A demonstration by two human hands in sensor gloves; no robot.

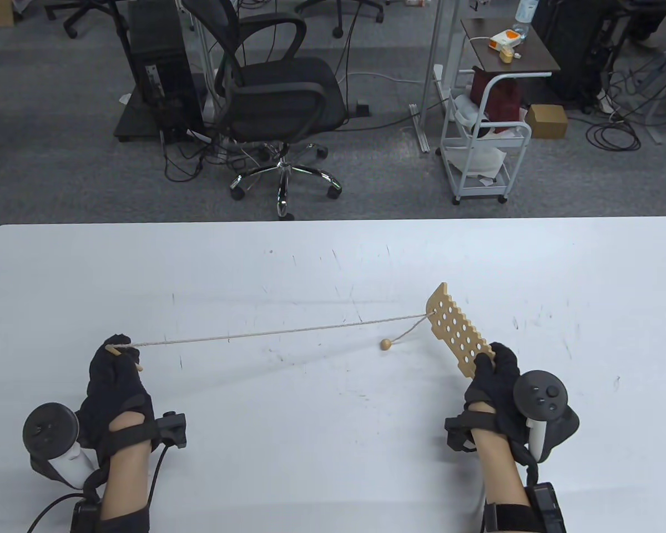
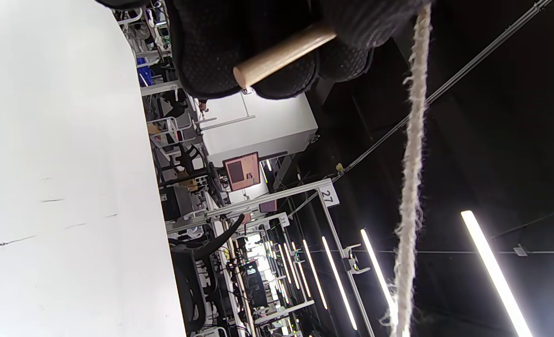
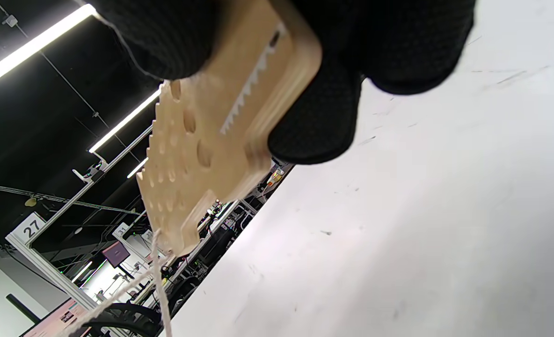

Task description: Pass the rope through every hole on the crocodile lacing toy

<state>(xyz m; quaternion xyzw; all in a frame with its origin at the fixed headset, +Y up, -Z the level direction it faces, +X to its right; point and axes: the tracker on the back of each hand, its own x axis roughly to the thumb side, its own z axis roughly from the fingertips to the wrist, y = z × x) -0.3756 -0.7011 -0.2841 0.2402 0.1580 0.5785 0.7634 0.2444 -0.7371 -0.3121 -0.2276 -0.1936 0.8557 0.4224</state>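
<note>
Held above the white, scuffed counter (image 1: 333, 266) at about four o'clock: a flat, pale plywood crocodile lacing board (image 1: 459, 326) with a sawtooth edge and rows of round drilled holes, gripped at its near end by the black-gloved right hand (image 1: 497, 383), fingers curled round the wood. Seen from the right wrist view, a zigzag row of carved teeth on the board's (image 3: 211, 135) thick laminated end, pinched between knitted glove fingers (image 3: 314, 126).

Threaded through a hole near the board's far end: a thin, fuzzy, off-white twisted rope (image 1: 277, 333), stretched taut across the counter toward eight o'clock. Pinched in the curled fingers of the black-gloved left hand (image 1: 116, 377): a smooth, round, light wooden threading stick (image 1: 123, 355) at the rope's leading end, its blunt cut face clear in the left wrist view (image 2: 281, 54), frayed fibres of the rope (image 2: 412, 164) hanging beside it.

Dangling from the board on a short slack length toward the centre of the counter: a small round wooden bead (image 1: 386, 345) at the rope's tail, whether touching the surface or not, impossible to tell.

Strapped to the back of each hand: a dark, ring-topped tracker (image 1: 541, 397).
</note>
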